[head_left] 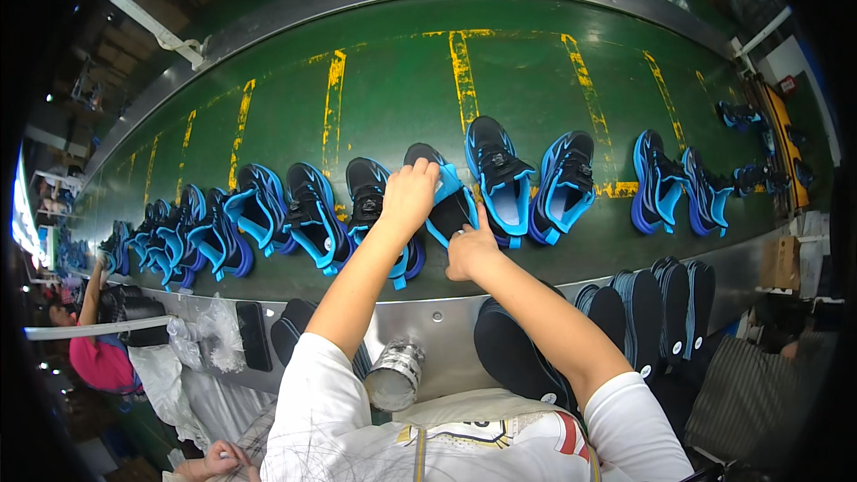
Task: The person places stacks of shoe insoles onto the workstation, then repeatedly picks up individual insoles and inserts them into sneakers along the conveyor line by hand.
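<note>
A black and bright-blue sneaker [451, 217] lies between my hands on the green belt, its toe pointing away from me. My left hand [412, 194] is closed on its tongue, lifting the blue lining into view. My right hand [471, 250] grips the heel collar, with the index finger along the collar's right side. A dark insole shows inside the shoe; whether my fingers touch it is hidden. Close on the right stands another sneaker [500, 180] with a pale inside, and on the left a sneaker [368, 192] is partly covered by my left forearm.
More sneakers [312, 214] line the green belt [402, 80] on both sides. Along the metal edge lie stacks of black insoles [636, 317], a round tin [395, 375], a dark phone [253, 336] and clear plastic [219, 335]. Another person's arm [91, 295] reaches in at far left.
</note>
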Demonstrator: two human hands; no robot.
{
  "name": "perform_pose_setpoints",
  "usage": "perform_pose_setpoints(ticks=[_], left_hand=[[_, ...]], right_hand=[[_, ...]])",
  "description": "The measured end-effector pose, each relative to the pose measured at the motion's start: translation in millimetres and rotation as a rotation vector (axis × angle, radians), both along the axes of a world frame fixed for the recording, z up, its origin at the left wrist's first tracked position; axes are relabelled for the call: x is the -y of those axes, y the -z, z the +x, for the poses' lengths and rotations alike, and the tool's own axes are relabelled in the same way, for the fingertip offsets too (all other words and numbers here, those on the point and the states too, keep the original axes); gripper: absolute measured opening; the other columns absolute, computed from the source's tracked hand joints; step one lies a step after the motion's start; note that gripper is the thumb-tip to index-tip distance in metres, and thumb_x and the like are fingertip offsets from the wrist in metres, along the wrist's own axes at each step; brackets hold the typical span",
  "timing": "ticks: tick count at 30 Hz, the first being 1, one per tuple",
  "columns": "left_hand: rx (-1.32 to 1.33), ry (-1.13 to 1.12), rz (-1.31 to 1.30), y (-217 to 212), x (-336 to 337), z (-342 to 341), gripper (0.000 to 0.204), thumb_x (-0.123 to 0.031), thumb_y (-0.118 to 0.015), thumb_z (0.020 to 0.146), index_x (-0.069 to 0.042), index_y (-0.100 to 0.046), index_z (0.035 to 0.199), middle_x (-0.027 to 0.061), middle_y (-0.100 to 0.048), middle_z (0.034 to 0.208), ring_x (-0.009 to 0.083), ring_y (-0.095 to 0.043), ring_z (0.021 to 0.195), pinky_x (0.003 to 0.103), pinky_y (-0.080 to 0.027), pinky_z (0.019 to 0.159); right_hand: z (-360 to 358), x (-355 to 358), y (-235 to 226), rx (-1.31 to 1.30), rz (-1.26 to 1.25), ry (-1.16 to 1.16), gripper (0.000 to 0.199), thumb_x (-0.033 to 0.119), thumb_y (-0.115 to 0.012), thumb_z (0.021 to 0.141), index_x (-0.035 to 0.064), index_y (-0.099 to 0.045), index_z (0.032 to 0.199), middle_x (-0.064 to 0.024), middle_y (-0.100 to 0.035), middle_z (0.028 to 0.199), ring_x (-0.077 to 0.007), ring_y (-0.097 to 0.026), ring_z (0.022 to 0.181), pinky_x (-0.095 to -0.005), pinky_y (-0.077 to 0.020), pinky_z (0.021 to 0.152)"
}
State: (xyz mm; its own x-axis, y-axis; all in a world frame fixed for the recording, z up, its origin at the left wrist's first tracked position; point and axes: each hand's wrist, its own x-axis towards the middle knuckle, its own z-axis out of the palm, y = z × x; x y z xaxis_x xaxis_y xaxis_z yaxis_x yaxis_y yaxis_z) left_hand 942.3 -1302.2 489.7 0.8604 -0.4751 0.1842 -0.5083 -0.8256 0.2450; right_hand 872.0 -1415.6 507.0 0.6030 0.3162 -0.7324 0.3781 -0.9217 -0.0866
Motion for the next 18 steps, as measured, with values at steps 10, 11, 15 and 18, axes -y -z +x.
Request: perform_pose_setpoints(ticks=[10,11,15,18], left_hand=[[-0.34,0.013,-0.507,-18,-16,-24,0.011,-0.012,-0.055,0.079,-0.001,-0.054,0.079,0.0111,-0.049,0.075,0.0289,-0.053,0.07,0.035,-0.041,0.061],[-0.384,0.019,-0.556,-18,-16,-25,0.013,-0.013,-0.055,0.079,0.0,-0.053,0.079,0.0095,-0.049,0.073,0.0259,-0.052,0.068,0.033,-0.041,0.061],[-0.517,0.046,-0.688,-15,-13,-26,0.015,-0.017,-0.056,0.083,-0.002,-0.054,0.083,0.0018,-0.047,0.071,0.0131,-0.046,0.068,0.025,-0.039,0.06],[-0.881,-0.233,-0.997,-26,-13,-33,0.015,-0.022,-0.052,0.086,-0.008,-0.047,0.085,0.0007,-0.052,0.072,0.004,-0.033,0.05,0.019,-0.026,0.044]], right_hand=[[-56,87,-20,0.812,0.844,0.393,0.033,0.017,-0.058,0.071,0.0021,-0.053,0.1,-0.0142,-0.054,0.103,-0.0281,-0.048,0.101,-0.0416,-0.034,0.087],[-56,103,-19,0.951,0.744,0.432,0.032,0.016,-0.06,0.07,0.0023,-0.053,0.098,-0.0137,-0.054,0.102,-0.0283,-0.047,0.099,-0.0406,-0.0352,0.085],[-52,164,14,0.973,0.374,0.352,0.032,0.03,-0.063,0.07,0.0036,-0.058,0.087,-0.0086,-0.056,0.092,-0.0239,-0.048,0.095,-0.0373,-0.035,0.083],[-43,184,11,0.92,0.278,0.295,0.028,0.033,-0.061,0.072,0.006,-0.059,0.08,-0.0059,-0.057,0.087,-0.0217,-0.049,0.091,-0.0365,-0.0354,0.08]])
